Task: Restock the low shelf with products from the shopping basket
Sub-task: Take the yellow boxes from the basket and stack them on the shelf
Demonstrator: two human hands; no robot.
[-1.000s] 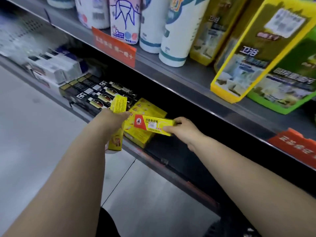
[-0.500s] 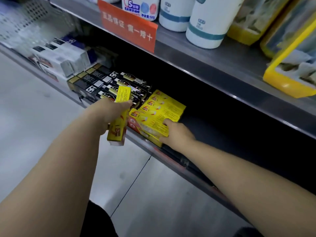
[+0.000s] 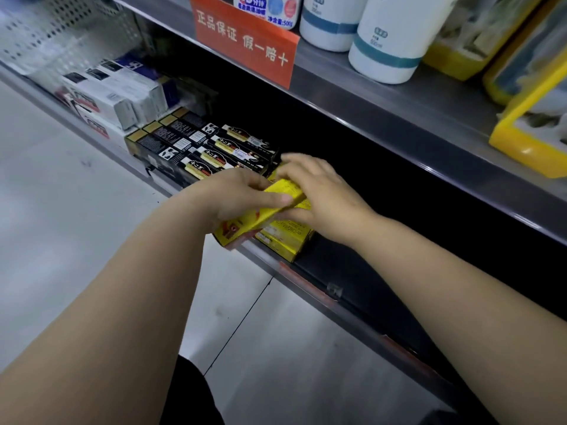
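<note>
I see the yellow box held just above the stack at the low shelf's front edge. The left hand grips it, thumb along its side, and the right hand curls round its far end. Black boxes sit at ten o'clock.

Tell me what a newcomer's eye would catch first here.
Both hands meet at the centre: the left hand and right hand hold one yellow box above the stack of yellow boxes at the front edge of the low shelf. Above, an orange sign hangs on the upper shelf edge, below white bottles.
</note>
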